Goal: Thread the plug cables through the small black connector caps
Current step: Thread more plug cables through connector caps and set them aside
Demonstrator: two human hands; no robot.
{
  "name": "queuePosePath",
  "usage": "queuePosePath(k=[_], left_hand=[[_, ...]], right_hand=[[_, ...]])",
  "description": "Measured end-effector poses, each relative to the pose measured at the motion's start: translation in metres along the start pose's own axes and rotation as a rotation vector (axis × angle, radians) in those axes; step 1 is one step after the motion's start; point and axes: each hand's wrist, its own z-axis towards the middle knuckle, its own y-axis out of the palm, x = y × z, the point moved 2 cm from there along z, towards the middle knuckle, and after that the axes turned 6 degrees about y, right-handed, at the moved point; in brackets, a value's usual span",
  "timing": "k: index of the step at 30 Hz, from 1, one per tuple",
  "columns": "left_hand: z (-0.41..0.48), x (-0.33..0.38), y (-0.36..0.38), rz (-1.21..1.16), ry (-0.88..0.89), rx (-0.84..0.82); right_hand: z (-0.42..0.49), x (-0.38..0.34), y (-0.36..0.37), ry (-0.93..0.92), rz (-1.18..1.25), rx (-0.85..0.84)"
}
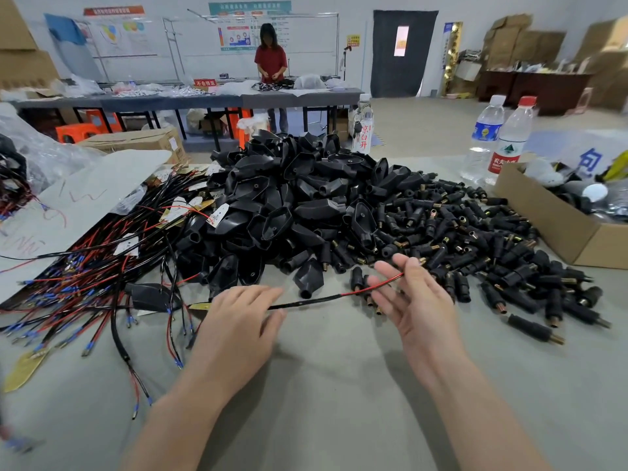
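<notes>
Plug cable [306, 301] judged light and limp; left grip [238, 317] pinches its black length, right grip [414, 300] pinches the red lead [377, 285] at 3 o'clock; hold near tip.

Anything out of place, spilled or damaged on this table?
Nothing stands out. The black housings, small connector caps and wires lie in loose, mostly separate heaps; the cable between left hand and right hand looks intact.

One wide head-worn view looks forward and down from close above the counter [339, 385], reaching the room's far wall [360, 73].
</notes>
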Motion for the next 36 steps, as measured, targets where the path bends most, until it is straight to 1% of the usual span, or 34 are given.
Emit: queuePosePath(k=[2, 4, 6, 9, 11, 13, 14, 16, 17, 18, 20, 22, 24, 27, 30, 34, 36], left_hand=[[0.003, 0.022, 0.000, -0.096, 0.051, 0.039], [0.008, 0.049, 0.005, -0.255, 0.089, 0.075], [0.010, 0.069, 0.014, -0.418, 0.091, 0.119], [0.010, 0.075, 0.025, -0.567, 0.010, 0.162], [0.009, 0.070, 0.029, -0.689, -0.051, 0.150], [0.008, 0.064, 0.031, -0.792, -0.106, 0.124], [0.007, 0.063, 0.032, -0.831, -0.131, 0.114], [0.006, 0.060, 0.034, -0.856, -0.168, 0.113], [0.005, 0.059, 0.035, -0.858, -0.186, 0.109], [0.004, 0.057, 0.036, -0.865, -0.206, 0.102], [0.004, 0.054, 0.036, -0.890, -0.255, 0.072], [0.003, 0.052, 0.037, -0.940, -0.305, 0.034], [0.002, 0.050, 0.037, -0.989, -0.331, 0.017], [0.003, 0.049, 0.036, -0.988, -0.332, 0.000], [0.002, 0.049, 0.034, -0.961, -0.304, -0.002], [0.001, 0.049, 0.032, -0.944, -0.288, 0.012], [0.001, 0.050, 0.031, -0.930, -0.272, 0.011]], right_hand=[[-0.003, 0.003, 0.007, 0.004, -0.052, -0.049], [-0.007, 0.009, 0.014, 0.004, -0.129, -0.096], [-0.012, 0.015, 0.022, 0.012, -0.188, -0.155], [-0.017, 0.023, 0.027, 0.031, -0.200, -0.230], [-0.018, 0.025, 0.028, 0.005, -0.274, -0.249], [-0.018, 0.023, 0.029, -0.066, -0.410, -0.237], [-0.017, 0.021, 0.028, -0.107, -0.452, -0.196], [-0.014, 0.014, 0.021, -0.189, -0.486, -0.034], [-0.011, 0.012, 0.014, -0.249, -0.560, 0.074], [-0.007, 0.009, 0.006, -0.313, -0.712, 0.181], [-0.003, 0.009, -0.005, -0.360, -1.133, 0.334], [-0.001, 0.017, -0.009, -0.335, -1.489, 0.371], [-0.001, 0.023, -0.008, -0.354, -1.665, 0.360], [0.000, 0.022, -0.010, -0.356, -1.713, 0.348], [-0.002, 0.020, -0.012, -0.357, -1.688, 0.315], [-0.006, 0.015, -0.027, -0.411, -1.487, 0.141], [-0.008, 0.011, -0.039, -0.444, -1.453, 0.051]])
